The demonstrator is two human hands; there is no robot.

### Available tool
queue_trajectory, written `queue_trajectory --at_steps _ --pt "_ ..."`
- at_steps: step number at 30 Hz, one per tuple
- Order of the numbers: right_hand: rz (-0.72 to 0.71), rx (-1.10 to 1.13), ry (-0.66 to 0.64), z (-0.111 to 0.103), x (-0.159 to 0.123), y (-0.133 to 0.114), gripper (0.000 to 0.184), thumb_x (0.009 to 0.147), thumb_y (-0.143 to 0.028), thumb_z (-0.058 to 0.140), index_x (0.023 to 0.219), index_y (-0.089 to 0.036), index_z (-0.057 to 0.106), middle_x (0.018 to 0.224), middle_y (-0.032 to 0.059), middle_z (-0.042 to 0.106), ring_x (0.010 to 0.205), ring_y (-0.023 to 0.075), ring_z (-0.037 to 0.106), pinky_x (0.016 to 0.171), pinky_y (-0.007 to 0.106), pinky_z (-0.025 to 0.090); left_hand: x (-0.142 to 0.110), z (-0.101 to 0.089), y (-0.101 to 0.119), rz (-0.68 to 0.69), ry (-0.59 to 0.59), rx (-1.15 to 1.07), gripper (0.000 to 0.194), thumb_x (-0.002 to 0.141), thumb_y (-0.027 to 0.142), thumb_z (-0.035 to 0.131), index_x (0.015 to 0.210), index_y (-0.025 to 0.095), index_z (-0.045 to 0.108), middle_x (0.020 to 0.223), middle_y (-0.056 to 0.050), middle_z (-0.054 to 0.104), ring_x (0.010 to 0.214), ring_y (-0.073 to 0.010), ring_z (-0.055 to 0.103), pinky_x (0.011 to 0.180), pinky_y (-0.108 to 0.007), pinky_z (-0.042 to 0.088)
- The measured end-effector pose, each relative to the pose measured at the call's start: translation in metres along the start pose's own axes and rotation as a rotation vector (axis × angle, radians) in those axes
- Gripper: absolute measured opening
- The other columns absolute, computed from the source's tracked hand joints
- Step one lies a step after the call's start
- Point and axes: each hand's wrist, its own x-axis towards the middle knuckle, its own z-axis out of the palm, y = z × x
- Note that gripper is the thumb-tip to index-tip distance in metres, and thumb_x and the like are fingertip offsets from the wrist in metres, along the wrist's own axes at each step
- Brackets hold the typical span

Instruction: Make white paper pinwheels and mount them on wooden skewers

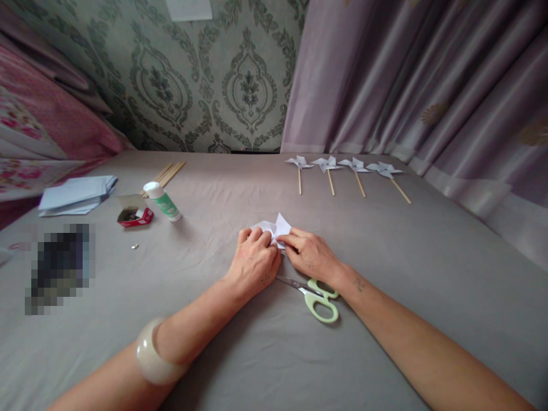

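Observation:
A white paper pinwheel (281, 224) lies on the grey cloth in front of me, its blades partly covered by my fingers. My left hand (257, 257) is closed over its left side, fingers curled onto the paper. With thumb and fingers together, my right hand (311, 251) pinches the paper near its middle from the right. Whether a stick or pin is under the fingers is hidden. Green-handled scissors (319, 299) rest just below my right hand, their blade tips reaching toward my left wrist.
Several finished pinwheels on sticks (327, 165) lie in a row at the back right. To the left are a glue stick (165, 201), a small red box (135, 217) of pins, loose wooden sticks (171, 173), a stack of white paper (77, 195) and a small metal piece (135, 246).

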Motion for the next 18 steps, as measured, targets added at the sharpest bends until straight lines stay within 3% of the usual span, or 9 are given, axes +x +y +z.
queue_trajectory --at_steps 18 --pt "-0.040 -0.180 -0.215 -0.021 0.006 -0.007 0.033 0.093 -0.024 0.036 0.116 -0.027 0.060 0.102 0.0042 0.066 0.090 0.0190 0.063 0.070 0.027 0.038 0.000 0.000 0.000 -0.016 -0.001 -0.004 0.030 0.090 0.024 0.044 0.073 0.016 0.068 0.074 -0.007 0.062 0.081 -0.0209 0.050 0.080 -0.040 0.033"
